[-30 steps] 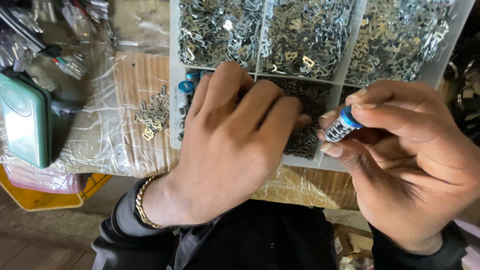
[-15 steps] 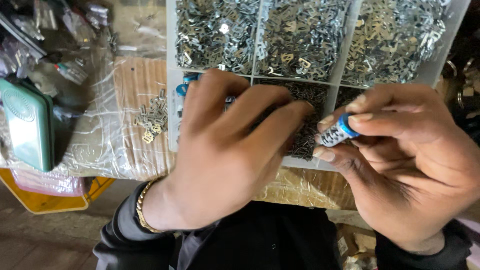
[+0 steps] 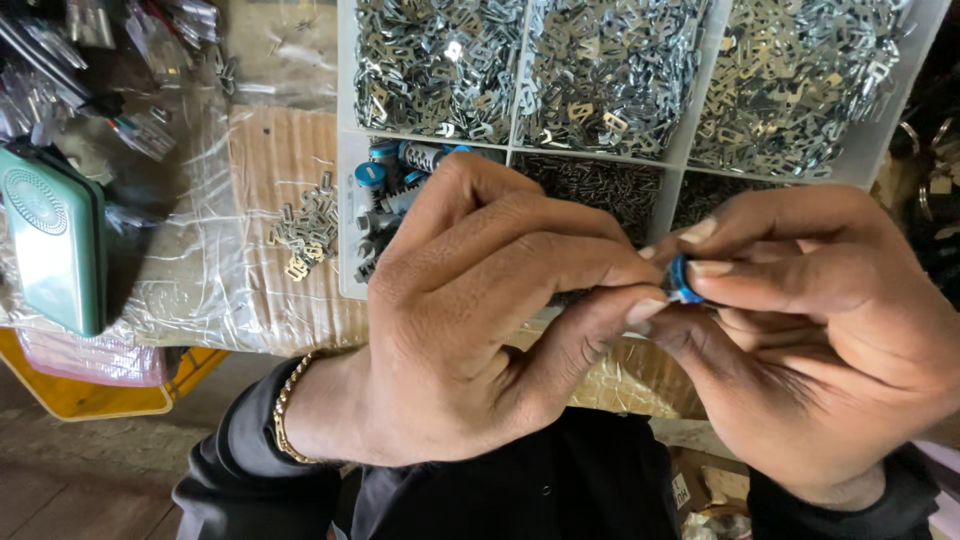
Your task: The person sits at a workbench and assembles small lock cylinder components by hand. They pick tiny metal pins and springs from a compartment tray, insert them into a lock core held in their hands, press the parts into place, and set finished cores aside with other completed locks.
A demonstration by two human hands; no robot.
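My right hand pinches a small blue-capped metal cylinder between thumb and fingers. My left hand has come against it, thumb and forefinger tips touching the blue cap; whether they hold a small piece there is hidden. Both hands hover over the near edge of a white divided tray. Its far compartments are full of small shiny metal plates. A near-left compartment holds more blue-capped cylinders. A gold bracelet circles my left wrist.
A loose heap of small metal plates lies on plastic-covered cardboard left of the tray. A green case sits at the far left, with clear packets behind it. A yellow tray edge shows below.
My left hand has left the tray's near compartment and moved right to meet the right hand. Its fingertips now touch the blue cap, which the right hand has kept hold of.
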